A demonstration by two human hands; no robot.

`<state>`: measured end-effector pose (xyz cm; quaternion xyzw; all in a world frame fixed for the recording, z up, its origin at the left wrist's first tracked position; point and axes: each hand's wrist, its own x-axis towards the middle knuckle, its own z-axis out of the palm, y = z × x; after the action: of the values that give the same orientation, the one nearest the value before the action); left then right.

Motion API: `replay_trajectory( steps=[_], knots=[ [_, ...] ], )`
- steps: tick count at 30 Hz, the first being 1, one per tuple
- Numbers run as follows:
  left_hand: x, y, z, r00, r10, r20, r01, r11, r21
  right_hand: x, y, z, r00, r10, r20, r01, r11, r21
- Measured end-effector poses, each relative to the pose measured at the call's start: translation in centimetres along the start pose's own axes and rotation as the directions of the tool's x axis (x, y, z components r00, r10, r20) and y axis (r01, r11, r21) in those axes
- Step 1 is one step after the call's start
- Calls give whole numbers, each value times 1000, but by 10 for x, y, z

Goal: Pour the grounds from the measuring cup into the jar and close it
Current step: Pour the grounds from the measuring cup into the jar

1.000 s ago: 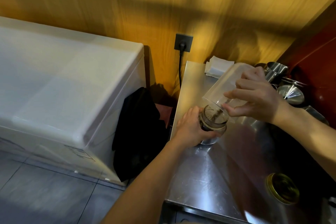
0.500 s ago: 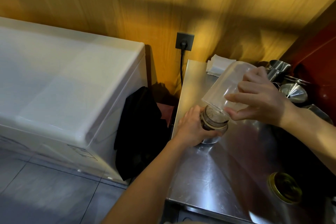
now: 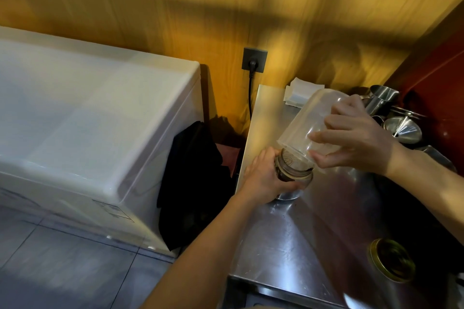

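A small glass jar (image 3: 292,173) with dark grounds inside stands near the left edge of the steel counter (image 3: 288,246). My left hand (image 3: 263,178) is wrapped around its side. My right hand (image 3: 356,138) grips a clear plastic measuring cup (image 3: 306,123), tipped steeply mouth-down with its rim over the jar's open mouth. The cup looks almost empty. A gold lid (image 3: 391,258) lies upside down on the counter at the near right, apart from both hands.
Steel cups and a funnel (image 3: 401,128) crowd the back right corner, by a red wall. Folded white paper (image 3: 298,93) lies at the counter's back. A white chest freezer (image 3: 88,133) stands to the left, dark cloth (image 3: 195,183) hanging between it and the counter.
My right hand has tilted the measuring cup steeper over the jar, its base rising. The stream of grounds seen a second ago is gone. My left hand stays on the jar.
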<state>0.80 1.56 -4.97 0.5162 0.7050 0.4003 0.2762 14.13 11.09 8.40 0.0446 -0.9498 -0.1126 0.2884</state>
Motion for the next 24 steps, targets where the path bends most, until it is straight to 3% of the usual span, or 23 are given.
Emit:
replay_trajectory(
  steps=[4, 7, 10, 12, 15, 18, 21, 24],
  knots=[
    [0, 0, 0, 1000, 3, -4, -3, 1000, 2, -2, -4, 2, 999, 34, -29, -33, 999, 9],
    [-1, -1, 1, 1000, -1, -10, 1, 1000, 3, -7, -4, 0, 980, 174, -95, -167, 983, 72],
    [0, -4, 3, 1000, 3, -14, -2, 1000, 10, -15, -5, -2, 925, 341, -170, -326, 939, 107],
    [2, -6, 3, 1000, 6, -10, -5, 1000, 10, -24, -6, 0, 849, 493, -193, -471, 870, 147],
    [3, -8, 4, 1000, 11, -9, -11, 1000, -7, -45, -8, 7, 623, 754, -208, -663, 651, 371],
    [4, -9, 5, 1000, 17, -13, -18, 999, -30, -68, -12, 20, 317, 925, -208, -748, 379, 545],
    [4, -11, 6, 1000, 0, 0, 0, 999, -47, -88, -18, 37, -13, 976, -218, -731, 140, 668],
    [4, -11, 6, 999, -38, 13, 39, 997, -60, -104, -28, 53, -205, 959, -194, -647, 16, 762]
  ],
)
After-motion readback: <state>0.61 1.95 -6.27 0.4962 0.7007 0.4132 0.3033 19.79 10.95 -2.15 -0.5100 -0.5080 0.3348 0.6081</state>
